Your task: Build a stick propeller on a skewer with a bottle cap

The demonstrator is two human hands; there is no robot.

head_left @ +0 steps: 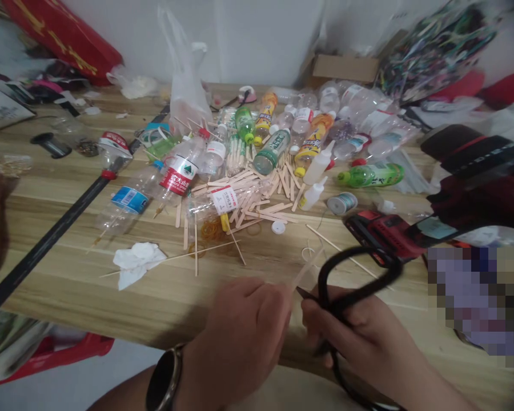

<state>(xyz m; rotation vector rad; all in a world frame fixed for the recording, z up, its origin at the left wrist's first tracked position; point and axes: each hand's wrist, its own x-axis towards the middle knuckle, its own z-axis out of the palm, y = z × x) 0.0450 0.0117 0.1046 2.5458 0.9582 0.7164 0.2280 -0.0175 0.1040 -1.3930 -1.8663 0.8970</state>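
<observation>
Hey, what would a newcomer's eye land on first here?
Probably the plastic bottles crowding the middle of the wooden table, wooden sticks strewn among them. Up front, black-handled scissors in the right hand stand out, their tip near the left hand. At right is a red-and-black power tool.

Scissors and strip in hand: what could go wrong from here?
1. The scissors in the right hand point toward the left hand, with the blade tip close to its fingers; a slip might nick them.
2. The left hand grips a thin pale strip, which might bend or twist away from the blades.
3. The green bottle lies on its side and could roll if bumped.
</observation>
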